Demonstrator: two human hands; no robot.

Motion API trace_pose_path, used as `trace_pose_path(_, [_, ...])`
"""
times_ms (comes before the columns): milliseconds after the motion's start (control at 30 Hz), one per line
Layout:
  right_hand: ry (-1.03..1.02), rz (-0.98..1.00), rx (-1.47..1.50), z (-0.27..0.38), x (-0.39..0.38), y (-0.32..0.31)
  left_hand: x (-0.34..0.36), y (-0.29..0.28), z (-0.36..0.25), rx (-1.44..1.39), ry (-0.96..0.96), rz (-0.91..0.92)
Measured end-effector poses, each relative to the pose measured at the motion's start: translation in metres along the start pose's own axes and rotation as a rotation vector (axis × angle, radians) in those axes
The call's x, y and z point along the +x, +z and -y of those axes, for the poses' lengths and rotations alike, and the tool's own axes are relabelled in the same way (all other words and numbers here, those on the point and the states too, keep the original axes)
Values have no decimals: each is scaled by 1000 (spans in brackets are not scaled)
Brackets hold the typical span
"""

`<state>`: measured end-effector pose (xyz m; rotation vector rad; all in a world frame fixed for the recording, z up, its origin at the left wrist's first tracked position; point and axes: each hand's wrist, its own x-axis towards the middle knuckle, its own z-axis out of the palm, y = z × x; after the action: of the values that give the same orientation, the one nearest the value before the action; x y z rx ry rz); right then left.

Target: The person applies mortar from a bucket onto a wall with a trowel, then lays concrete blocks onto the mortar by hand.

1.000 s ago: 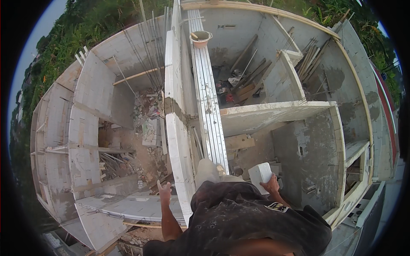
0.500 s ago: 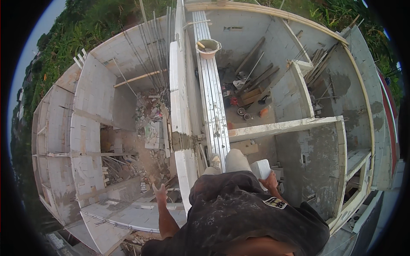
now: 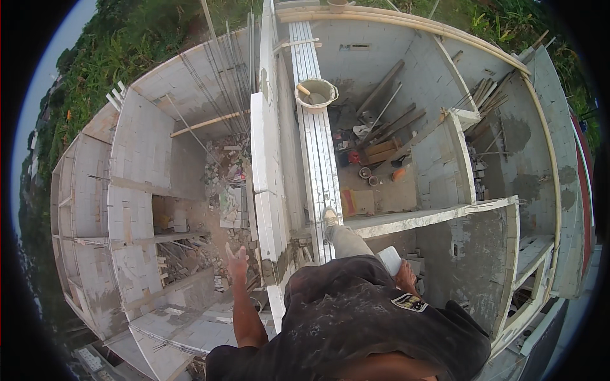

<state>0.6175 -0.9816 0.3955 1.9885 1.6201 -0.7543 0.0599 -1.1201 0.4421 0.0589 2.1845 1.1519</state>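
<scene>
**Right hand clamped on white block**

Block at wearer's right side, visible end pointing forward; long axis unclear, shirt hides part. Right hand grips its right side. Left forearm extended forward, left of wall; left hand fingers apart.

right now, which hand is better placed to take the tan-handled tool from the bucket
Probably the left hand: it is open and looks empty, and the tan-handled tool leans toward the left rim of the bucket. The right hand grips a white block.
</scene>
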Motion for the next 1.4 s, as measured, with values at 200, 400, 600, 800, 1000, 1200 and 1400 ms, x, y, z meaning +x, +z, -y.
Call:
trace_pose_path(200, [-258,-65,-149,113,60,-137,57,26,-18,17,-37,-17])
trace_pose_path(400, [-535,-208,-313,227,161,-220,89,57,-92,-68,-218,-76])
trace_pose_path(600, [-817,-259,-419,376,230,-311,208,56,-96,-222,-80,-220])
trace_pose_path(800, [-1194,-341,-540,544,281,-414,306,132,-287,21,392,-162])
trace_pose_path(1000, [-1656,-520,-702,728,336,-470,363,180,-311,59,355,-155])
trace_pose_path(1200, [-1928,-644,-887,894,414,-472,343,235,-290,-62,59,-177])
trace_pose_path(1400, [-2164,-641,-912,1009,466,-434,292,256,-272,73,-73,-401])
